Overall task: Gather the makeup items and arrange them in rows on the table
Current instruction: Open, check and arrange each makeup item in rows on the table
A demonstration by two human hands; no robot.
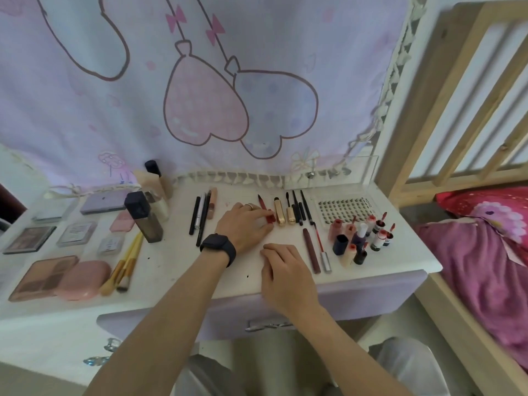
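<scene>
Pinching a red lipstick [270, 219] with your left hand [245, 225], you rest your right hand [287, 274], loosely curled, empty, on the table [171, 270].

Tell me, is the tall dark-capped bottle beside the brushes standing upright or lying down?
Upright: the bottle stands on its base on the table, dark cap on top.

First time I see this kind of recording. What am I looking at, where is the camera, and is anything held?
No machine here: a person's two bare hands, filmed by one camera worn on the head, looking down at a white table. On it lie palettes, brushes, pencils, gold tubes and small bottles. The left hand, wearing a watch, touches a red lip pencil; pinching or nudging, I cannot tell. The right hand rests on the table, holding nothing.
</scene>
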